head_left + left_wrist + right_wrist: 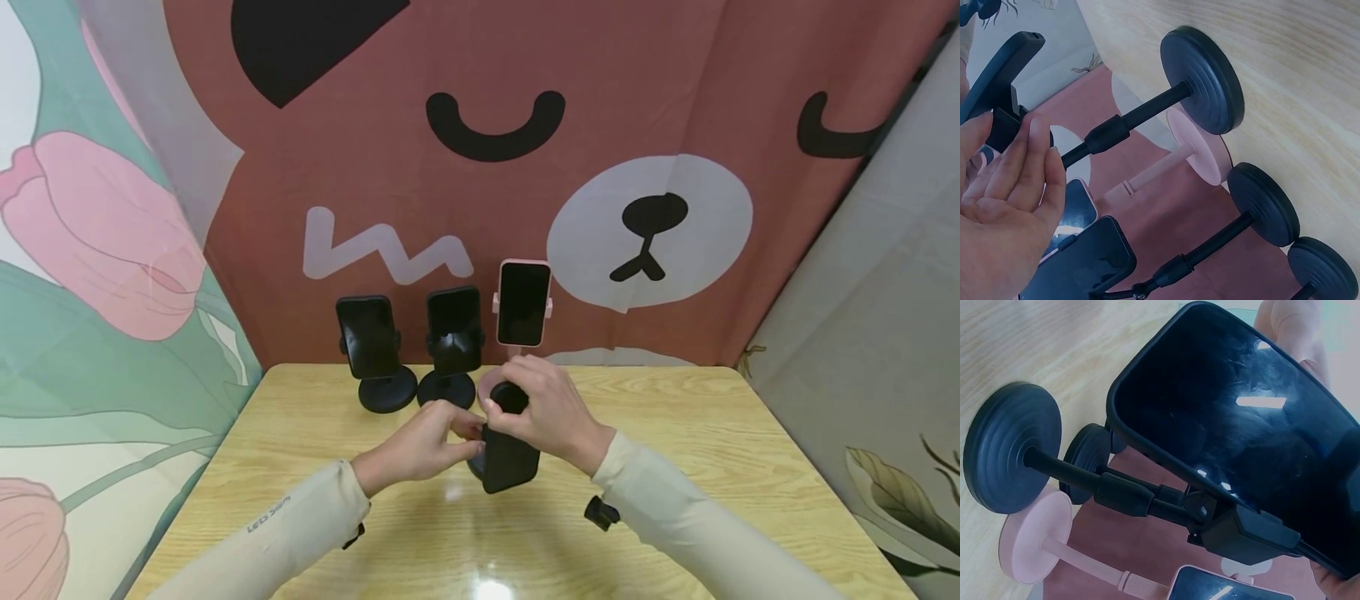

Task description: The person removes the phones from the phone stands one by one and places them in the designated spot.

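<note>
A phone in a black case (512,462) is tilted over the table, its dark glossy screen (1210,400) filling much of the right wrist view. My right hand (551,412) grips it with thumb and fingers from above. My left hand (431,442) pinches the black clamp (1007,125) of a phone stand at the phone's edge. That clamp (1250,534) overlaps the phone's lower long side; I cannot tell how firmly it holds. The stand's black pole (1147,112) runs to a round ridged base (1200,81), mostly hidden in the head view.
Behind my hands stand two black phone stands with phones, one at left (367,337) and one in the middle (455,329). A pink stand holds a pink-edged phone (523,304). All are on a wood-grain table (660,467) backed by a bear-print cloth (360,167).
</note>
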The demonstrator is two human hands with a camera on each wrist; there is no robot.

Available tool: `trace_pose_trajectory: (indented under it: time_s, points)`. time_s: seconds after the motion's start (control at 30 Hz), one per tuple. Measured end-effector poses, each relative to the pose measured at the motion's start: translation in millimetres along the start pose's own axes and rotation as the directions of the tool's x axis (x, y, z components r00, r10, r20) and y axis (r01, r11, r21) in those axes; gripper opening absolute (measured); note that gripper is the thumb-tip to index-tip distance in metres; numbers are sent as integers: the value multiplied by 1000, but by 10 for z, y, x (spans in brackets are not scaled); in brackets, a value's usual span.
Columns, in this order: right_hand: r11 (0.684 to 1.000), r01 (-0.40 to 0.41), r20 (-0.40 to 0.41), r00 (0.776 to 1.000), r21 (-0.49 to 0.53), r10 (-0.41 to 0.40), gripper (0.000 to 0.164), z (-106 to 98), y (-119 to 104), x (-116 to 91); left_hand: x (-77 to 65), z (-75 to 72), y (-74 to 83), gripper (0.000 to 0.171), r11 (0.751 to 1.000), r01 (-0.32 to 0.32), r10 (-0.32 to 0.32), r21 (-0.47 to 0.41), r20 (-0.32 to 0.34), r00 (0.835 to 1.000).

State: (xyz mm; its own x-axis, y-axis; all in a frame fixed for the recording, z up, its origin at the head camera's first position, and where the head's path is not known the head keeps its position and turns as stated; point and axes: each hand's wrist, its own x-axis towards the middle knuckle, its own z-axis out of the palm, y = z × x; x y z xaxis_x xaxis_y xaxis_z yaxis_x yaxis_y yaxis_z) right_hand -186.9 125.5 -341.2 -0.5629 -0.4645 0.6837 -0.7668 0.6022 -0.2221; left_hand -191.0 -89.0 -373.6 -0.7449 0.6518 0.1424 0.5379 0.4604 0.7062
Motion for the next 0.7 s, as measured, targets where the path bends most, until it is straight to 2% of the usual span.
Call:
trace_pose_trajectory:
  time_s: [0.17, 0.7]
  points:
    - [1000, -3, 13, 1000, 21, 2, 13, 5, -1, 0, 2, 2, 3, 23, 1000, 5, -5, -27, -3, 1000]
    - [996, -9, 40, 999, 88, 5, 15, 5, 1, 7, 7, 11, -13, 22, 1000, 0, 0, -9, -20, 1000]
